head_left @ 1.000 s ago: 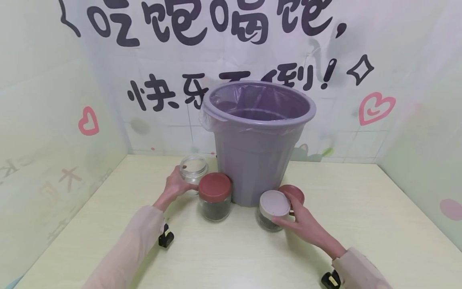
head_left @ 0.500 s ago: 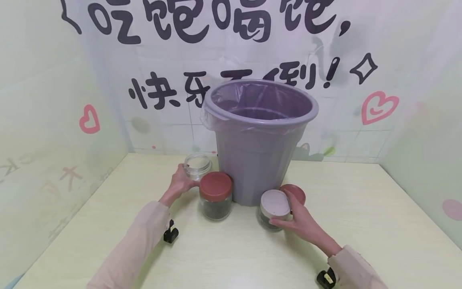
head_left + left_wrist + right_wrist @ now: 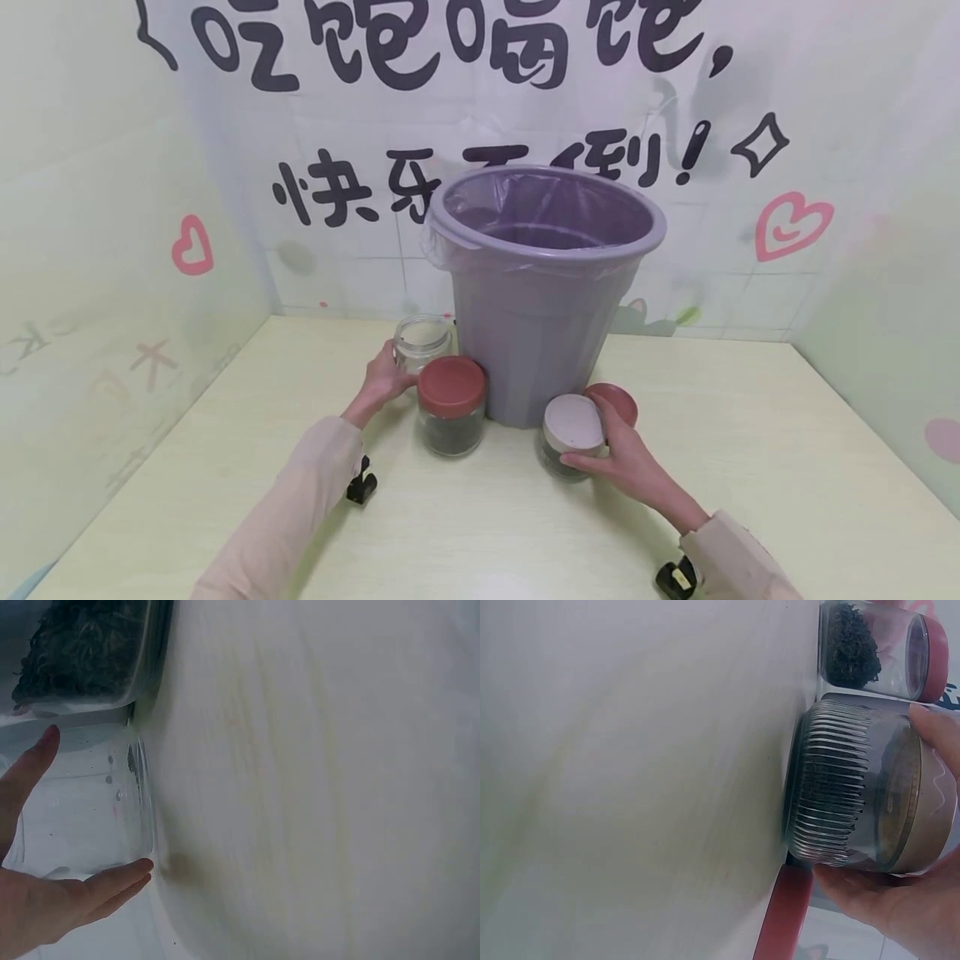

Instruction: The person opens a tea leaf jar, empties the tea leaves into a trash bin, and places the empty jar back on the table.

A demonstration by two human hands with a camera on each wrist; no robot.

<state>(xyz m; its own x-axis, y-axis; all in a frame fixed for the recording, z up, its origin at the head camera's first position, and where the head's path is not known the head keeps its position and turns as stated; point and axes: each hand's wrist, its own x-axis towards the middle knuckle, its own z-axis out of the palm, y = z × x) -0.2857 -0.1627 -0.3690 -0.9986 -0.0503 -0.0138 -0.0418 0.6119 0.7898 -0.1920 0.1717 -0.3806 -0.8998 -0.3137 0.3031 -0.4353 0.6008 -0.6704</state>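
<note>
At the left, my left hand (image 3: pixel 384 379) grips a lidless clear jar (image 3: pixel 422 337), thumb on its near side and fingers along the opposite one. In the left wrist view this clear jar (image 3: pixel 82 795) stands on the table with a few dark specks inside. A red-lidded jar (image 3: pixel 452 408) of dark, dried leaf-like bits sits just in front of it. My right hand (image 3: pixel 633 467) holds a white-lidded jar (image 3: pixel 573 425) round its lid and upper side; the right wrist view shows the ribbed glass (image 3: pixel 832 787). Behind those fingers lies a loose red lid (image 3: pixel 619 407).
A purple-grey bin (image 3: pixel 525 333) with a clear plastic liner stands upright behind the jars, close to the back wall (image 3: pixel 337 275). Printed panels enclose the pale wooden table (image 3: pixel 465 533) on the left, back and right.
My left hand has shifted a little to the right with the clear jar, closer to the bin. The right hand and white-lidded jar stay almost in place. The head view has shifted slightly.
</note>
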